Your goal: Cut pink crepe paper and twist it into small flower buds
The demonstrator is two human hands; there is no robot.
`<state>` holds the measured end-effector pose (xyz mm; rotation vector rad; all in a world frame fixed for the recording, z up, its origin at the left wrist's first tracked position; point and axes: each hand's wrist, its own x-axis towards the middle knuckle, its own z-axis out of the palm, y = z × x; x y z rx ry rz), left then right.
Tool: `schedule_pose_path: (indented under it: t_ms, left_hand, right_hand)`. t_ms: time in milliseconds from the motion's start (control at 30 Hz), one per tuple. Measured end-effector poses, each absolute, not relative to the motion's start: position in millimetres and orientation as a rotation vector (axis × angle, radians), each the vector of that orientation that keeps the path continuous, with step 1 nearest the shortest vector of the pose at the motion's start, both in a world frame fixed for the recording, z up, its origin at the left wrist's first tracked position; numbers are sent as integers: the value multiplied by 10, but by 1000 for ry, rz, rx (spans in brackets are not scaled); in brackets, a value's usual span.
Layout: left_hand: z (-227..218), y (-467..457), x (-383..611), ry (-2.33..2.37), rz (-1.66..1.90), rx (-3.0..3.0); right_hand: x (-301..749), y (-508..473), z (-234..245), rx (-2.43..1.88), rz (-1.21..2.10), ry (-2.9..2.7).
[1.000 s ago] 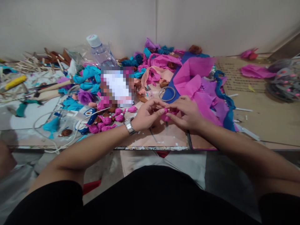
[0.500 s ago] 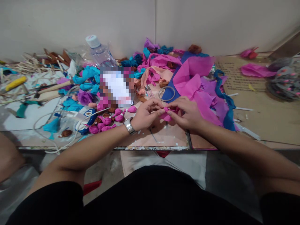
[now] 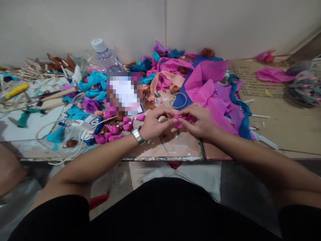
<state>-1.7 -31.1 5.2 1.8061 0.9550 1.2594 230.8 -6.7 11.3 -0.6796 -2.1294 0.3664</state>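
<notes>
Both my hands pinch one small piece of pink crepe paper (image 3: pixel 182 123) just above the front of the table. My left hand (image 3: pixel 156 122), with a metal watch at the wrist, grips its left side between thumb and fingers. My right hand (image 3: pixel 199 120) has the right side pinched the same way, fingertips nearly meeting the left ones. Part of the paper is hidden behind the fingers. Behind the hands lies a roll of thin tape or wire (image 3: pixel 178 100). Several small pink wrapped paper buds (image 3: pixel 127 126) rest left of my left hand.
Large pink crepe sheets (image 3: pixel 203 80) pile up behind my right hand. A phone (image 3: pixel 125 95), blurred out, and a plastic bottle (image 3: pixel 107 58) stand to the left. Green-handled scissors or pliers (image 3: pixel 23 118), a white cable (image 3: pixel 41 129) and wooden sticks (image 3: pixel 32 68) are farther left. Cardboard (image 3: pixel 288 124) covers the right.
My fingertips have shifted slightly on the pink paper, and a bit more of it shows by the right fingers. The other things on the table stay put.
</notes>
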Motion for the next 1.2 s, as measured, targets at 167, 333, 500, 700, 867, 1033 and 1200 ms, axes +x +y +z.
schedule_pose_path:
  t_ms: [167,333,500,700,867,1033,1200]
  left_hand:
    - [49,-309,-24,989,1289,1835]
    - [18,-314,-25,999,1296,1832]
    - [2,-294,-31,972,1268,1815]
    - [-1,-302,-18,968,1231,1747]
    - [36,-309,4,892,1271,1636]
    - [58,-307,6,870,1270,1599]
    - [76,-337,8,819,1211,1606]
  right_hand:
    - [2305,-48,88,-667,357,-2126]
    - [2302,-59,104,-669,366,-2124]
    - [2299,-76,108,-685,380,-2141]
    - [2296,-85,113,-682,370,-2131]
    - [2306,-105,136,-652,391,-2105]
    - [2303,-100,119,-646,389,-2082]
    - [2297,-93,116,-620,393,-2095]
